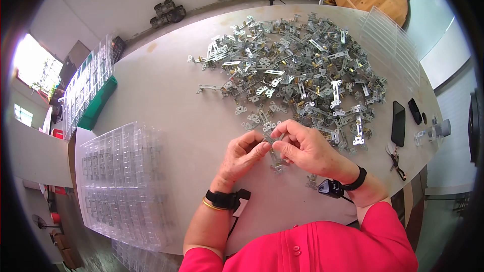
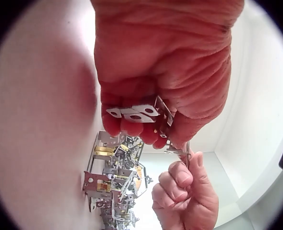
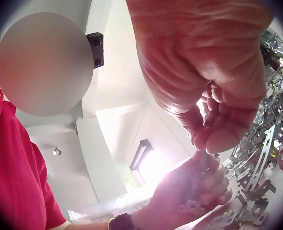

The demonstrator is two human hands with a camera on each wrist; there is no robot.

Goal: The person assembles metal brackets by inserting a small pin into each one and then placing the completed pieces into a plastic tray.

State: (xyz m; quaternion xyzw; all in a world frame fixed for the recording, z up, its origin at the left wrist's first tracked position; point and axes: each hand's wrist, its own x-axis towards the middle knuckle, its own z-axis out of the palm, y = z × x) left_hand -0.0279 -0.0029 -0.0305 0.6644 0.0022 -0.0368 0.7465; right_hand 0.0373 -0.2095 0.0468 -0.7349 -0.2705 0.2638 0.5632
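My left hand (image 1: pixel 244 156) holds a small silver metal bracket (image 2: pixel 144 112) with rounded tabs and holes, its fingers curled round it. Close against it, at the near edge of the heap, my right hand (image 1: pixel 308 150) pinches the bracket's thin far end between thumb and curled fingers. In the right wrist view the right fingertips (image 3: pixel 218 141) meet just above the left hand, which covers most of the bracket. Just below the hands lies another loose bracket (image 1: pixel 277 167) on the table. A large heap of similar metal brackets (image 1: pixel 302 60), some with brass-coloured parts, spreads beyond both hands.
Clear plastic compartment trays (image 1: pixel 121 171) lie at the left, with metal parts in them. More trays lean on a green bin (image 1: pixel 98 103); another clear tray (image 1: pixel 390 45) lies at the back right. A phone (image 1: pixel 398 123), pliers (image 1: pixel 396 163) and a bottle (image 1: pixel 433 132) are on the right.
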